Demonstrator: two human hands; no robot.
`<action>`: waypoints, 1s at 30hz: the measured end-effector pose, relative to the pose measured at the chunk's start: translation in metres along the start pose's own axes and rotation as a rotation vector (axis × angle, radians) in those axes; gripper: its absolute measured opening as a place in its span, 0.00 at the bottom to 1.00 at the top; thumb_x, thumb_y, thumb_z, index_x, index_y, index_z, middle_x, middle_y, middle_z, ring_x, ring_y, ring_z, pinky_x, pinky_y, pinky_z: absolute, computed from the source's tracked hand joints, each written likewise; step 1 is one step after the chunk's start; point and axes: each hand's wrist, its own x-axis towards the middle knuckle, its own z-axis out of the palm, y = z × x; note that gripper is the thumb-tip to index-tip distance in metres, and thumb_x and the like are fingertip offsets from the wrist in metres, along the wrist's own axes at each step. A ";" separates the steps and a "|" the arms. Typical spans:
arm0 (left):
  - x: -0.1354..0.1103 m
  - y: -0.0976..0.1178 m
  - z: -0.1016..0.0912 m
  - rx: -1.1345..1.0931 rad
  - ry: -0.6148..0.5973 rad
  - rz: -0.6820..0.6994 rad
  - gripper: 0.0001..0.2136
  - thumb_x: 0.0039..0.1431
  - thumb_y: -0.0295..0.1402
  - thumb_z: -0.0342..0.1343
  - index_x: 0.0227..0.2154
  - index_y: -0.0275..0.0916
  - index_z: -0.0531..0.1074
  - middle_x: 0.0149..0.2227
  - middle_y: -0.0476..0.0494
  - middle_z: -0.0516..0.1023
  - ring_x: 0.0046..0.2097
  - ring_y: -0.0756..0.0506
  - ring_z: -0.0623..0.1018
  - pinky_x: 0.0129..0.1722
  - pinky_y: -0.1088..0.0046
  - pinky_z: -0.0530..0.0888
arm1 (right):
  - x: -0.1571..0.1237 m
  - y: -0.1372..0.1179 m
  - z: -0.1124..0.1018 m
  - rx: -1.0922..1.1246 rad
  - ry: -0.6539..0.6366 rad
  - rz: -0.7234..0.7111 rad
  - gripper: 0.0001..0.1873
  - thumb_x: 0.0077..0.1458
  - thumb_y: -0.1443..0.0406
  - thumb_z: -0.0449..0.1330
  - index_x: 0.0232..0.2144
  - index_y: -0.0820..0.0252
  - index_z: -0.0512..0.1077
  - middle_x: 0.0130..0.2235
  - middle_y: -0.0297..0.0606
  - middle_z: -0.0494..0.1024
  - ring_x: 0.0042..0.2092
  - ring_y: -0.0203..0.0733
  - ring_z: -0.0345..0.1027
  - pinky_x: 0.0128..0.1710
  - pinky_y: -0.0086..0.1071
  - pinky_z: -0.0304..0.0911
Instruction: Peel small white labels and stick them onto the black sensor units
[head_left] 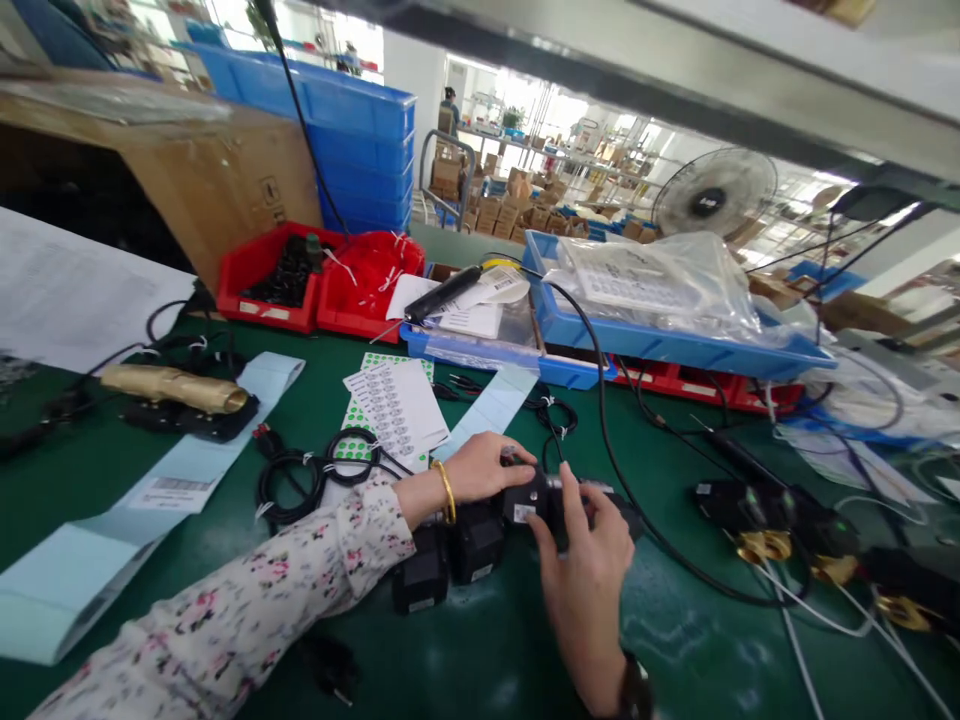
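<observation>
A dark green tabletop (487, 650) is seen throughout. Black adapter blocks (450, 560) are seen at its centre; the small device (536, 497) gripped there is black w/ a white label. The left sleeve (247, 610) is patterned: white w/ pink & dark florals; a gold bangle (447, 490) is worn at the wrist. Behind the blocks, red bins (300, 270) & a blue tray (675, 345) are seen. Left of the blocks: pale blue label strip (90, 560), gold-coloured cylinder (176, 388). A sheet w/ green dots (358, 425) is noted nearby.
</observation>
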 end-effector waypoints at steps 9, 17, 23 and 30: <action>-0.064 0.061 0.022 0.593 0.081 0.538 0.40 0.53 0.60 0.43 0.64 0.45 0.42 0.67 0.38 0.42 0.66 0.32 0.41 0.59 0.41 0.48 | -0.003 -0.015 -0.038 1.284 -0.180 0.644 0.18 0.50 0.56 0.63 0.44 0.54 0.73 0.43 0.42 0.76 0.44 0.48 0.69 0.45 0.41 0.65; -0.028 0.062 0.038 0.831 0.256 0.253 0.31 0.61 0.45 0.47 0.63 0.38 0.46 0.56 0.31 0.65 0.57 0.34 0.65 0.55 0.52 0.61 | -0.009 0.026 -0.054 1.232 0.312 0.823 0.12 0.40 0.60 0.70 0.26 0.60 0.76 0.34 0.37 0.76 0.32 0.37 0.67 0.32 0.28 0.65; 0.007 0.050 0.067 0.685 -0.114 0.234 0.22 0.54 0.35 0.57 0.52 0.36 0.65 0.43 0.33 0.72 0.43 0.35 0.74 0.42 0.58 0.71 | -0.019 0.072 -0.076 0.834 0.365 0.837 0.18 0.41 0.59 0.69 0.34 0.63 0.76 0.27 0.35 0.76 0.27 0.36 0.66 0.29 0.29 0.62; 0.044 0.027 0.040 0.406 -0.186 0.262 0.19 0.63 0.41 0.43 0.53 0.42 0.67 0.47 0.39 0.74 0.48 0.40 0.74 0.49 0.65 0.68 | -0.015 0.083 -0.071 0.871 0.204 0.762 0.13 0.45 0.60 0.67 0.32 0.63 0.74 0.28 0.38 0.76 0.30 0.40 0.68 0.32 0.32 0.65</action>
